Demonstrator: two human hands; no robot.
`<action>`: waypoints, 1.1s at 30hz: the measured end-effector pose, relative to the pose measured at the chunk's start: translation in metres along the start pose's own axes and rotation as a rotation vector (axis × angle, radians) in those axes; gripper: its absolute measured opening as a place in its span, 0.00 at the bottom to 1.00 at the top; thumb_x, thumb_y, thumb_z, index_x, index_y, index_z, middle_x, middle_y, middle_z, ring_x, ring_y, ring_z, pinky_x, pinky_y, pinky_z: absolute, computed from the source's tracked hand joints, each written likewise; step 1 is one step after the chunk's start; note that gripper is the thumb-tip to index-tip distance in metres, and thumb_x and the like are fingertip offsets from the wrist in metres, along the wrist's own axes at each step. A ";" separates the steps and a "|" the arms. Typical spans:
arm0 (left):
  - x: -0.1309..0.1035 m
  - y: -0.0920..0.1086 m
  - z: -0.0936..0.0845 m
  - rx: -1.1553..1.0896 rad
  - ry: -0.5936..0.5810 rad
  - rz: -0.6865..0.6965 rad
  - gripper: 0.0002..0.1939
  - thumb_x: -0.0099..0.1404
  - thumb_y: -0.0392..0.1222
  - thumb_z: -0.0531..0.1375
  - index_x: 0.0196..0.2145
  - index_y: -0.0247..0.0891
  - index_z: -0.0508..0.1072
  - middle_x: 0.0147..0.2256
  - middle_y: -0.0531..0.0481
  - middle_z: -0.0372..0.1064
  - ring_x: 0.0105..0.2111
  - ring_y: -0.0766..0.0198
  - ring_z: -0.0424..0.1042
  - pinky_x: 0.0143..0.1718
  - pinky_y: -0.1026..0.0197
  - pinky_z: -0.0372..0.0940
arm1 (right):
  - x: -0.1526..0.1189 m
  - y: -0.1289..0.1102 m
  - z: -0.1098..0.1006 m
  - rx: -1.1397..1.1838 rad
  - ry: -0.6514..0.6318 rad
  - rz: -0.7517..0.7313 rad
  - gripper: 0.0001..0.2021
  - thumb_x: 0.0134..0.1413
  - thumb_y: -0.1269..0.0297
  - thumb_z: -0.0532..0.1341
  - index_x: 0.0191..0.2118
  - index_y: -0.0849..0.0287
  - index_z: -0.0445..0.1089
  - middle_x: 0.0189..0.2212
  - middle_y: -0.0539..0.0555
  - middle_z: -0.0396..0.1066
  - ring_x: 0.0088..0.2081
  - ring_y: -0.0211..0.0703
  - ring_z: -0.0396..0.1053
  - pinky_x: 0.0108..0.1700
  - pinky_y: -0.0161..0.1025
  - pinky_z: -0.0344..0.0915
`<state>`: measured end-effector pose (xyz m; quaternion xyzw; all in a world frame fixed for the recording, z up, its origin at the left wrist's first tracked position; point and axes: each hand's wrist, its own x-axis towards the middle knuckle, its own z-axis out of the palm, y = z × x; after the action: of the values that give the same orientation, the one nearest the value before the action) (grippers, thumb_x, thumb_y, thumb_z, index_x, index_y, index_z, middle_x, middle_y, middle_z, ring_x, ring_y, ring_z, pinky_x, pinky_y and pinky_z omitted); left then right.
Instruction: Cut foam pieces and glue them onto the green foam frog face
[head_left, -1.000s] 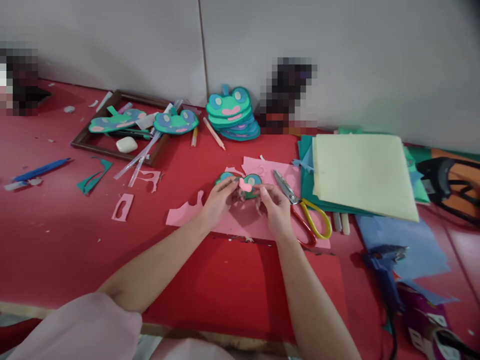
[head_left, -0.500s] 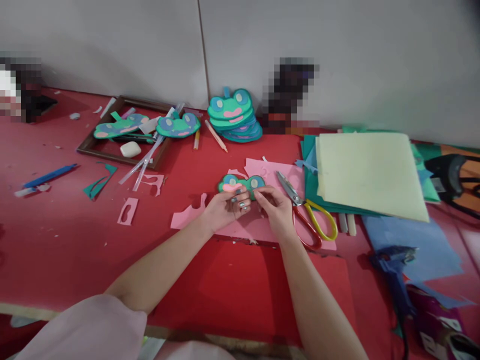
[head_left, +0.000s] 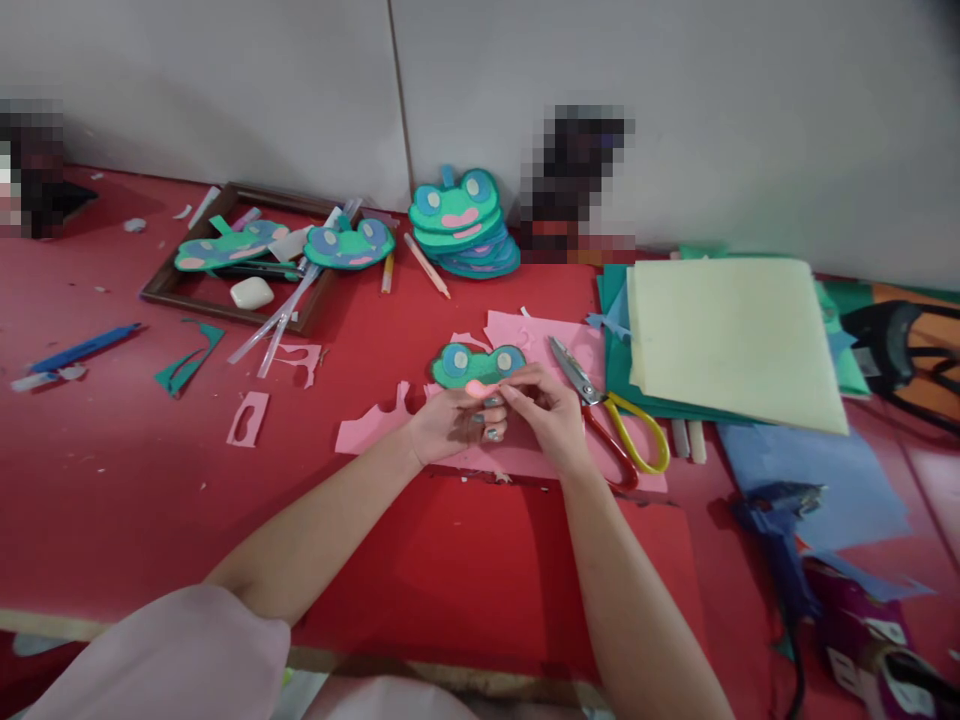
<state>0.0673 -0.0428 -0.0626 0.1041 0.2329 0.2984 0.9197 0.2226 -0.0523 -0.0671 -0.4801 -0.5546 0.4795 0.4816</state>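
A green frog-face cutout (head_left: pixel 469 370) with two blue round eyes lies on the pink sheet (head_left: pixel 517 333), just beyond my hands. In front of its lower edge is a small pink lip-shaped piece (head_left: pixel 480 389). My left hand (head_left: pixel 454 425) has its fingers curled in beneath the pink piece. The fingertips of my right hand (head_left: pixel 551 410) pinch the right end of that piece, close to the left fingers. Scissors (head_left: pixel 592 395) with one red and one yellow handle lie open beside my right hand.
Finished frog faces (head_left: pixel 461 215) are stacked by the wall. A wooden frame (head_left: pixel 232 310) holds more faces, an eraser and clear sticks. Cream sheets (head_left: pixel 739 340) lie at right, beyond a blue glue gun (head_left: pixel 780 530). Pink and green scraps and a blue pen (head_left: pixel 86 348) lie left.
The pink lip piece has moved down and right, from over the frog face to its lower edge. Both hands moved slightly with it, and the face is now less covered.
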 end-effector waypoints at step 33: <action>0.002 0.000 -0.001 0.159 -0.029 0.088 0.17 0.67 0.41 0.54 0.20 0.36 0.60 0.18 0.57 0.48 0.18 0.71 0.54 0.23 0.69 0.58 | 0.007 0.005 -0.005 0.480 0.226 0.256 0.18 0.45 0.55 0.68 0.24 0.56 0.58 0.15 0.40 0.46 0.16 0.28 0.42 0.16 0.29 0.40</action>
<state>0.0685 -0.0418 -0.0641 0.1912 0.2379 0.3176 0.8978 0.2276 -0.0445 -0.0712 -0.4690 -0.3031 0.5972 0.5757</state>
